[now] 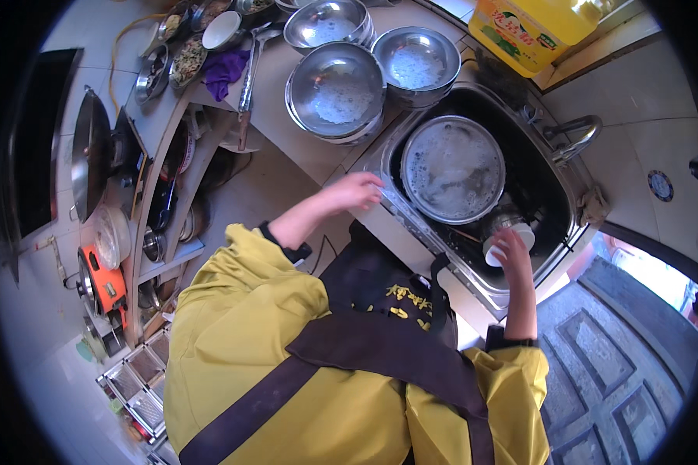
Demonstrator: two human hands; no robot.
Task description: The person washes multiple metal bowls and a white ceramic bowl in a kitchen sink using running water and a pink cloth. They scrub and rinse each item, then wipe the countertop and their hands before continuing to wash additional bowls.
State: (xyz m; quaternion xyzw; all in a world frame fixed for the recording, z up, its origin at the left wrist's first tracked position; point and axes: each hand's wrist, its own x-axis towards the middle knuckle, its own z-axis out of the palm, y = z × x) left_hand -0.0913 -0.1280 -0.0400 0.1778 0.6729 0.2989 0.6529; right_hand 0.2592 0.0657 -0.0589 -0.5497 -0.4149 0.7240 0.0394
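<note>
Head view, looking down on washing-up in progress, to judge by the suds. See a large stainless-steel basin (454, 170), holding cloudy, foamy liquid, inside the dark sink (419, 225). Just beside its near right edge, also in the sink, make out a white bowl (525, 233) (partly hidden by fingers). Probably in hand: picking up or turning the white bowl for a wash. Needed next, by judgement: a sure hold on its slippery edge, then a lift clear of the basin without a knock.

Find the right hand (509, 246) over the white bowl, with fingers bent and somewhat spread; cannot tell a firm grasp from a light touch. Find the left hand (358, 191) at the sink's left near edge, with a relaxed, released grip, apparently around nothing; cannot confirm contact with the rim.

Beyond, on the surface (279, 116), notice stacked stainless-steel bowls (337, 89), with suds in the uppermost. Near the sink's right side, note a curved faucet (580, 141).
</note>
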